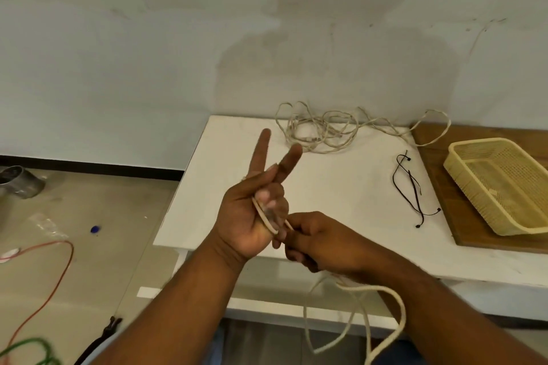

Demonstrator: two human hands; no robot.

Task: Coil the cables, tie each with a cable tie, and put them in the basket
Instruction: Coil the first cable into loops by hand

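Observation:
My left hand is raised over the white table's near edge, two fingers stretched up, the others curled on one end of a cream cable that runs across its palm. My right hand pinches the same cable just beside it. The rest of that cable hangs in loops below my right forearm. A tangled pile of beige cable lies at the back of the white table. Black cable ties lie on the table's right side. The cream basket stands tilted at the far right.
The basket rests on a wooden board beside the white table. On the floor to the left lie a red cable, a green cable, a black strap and a metal can. A wall is close behind the table.

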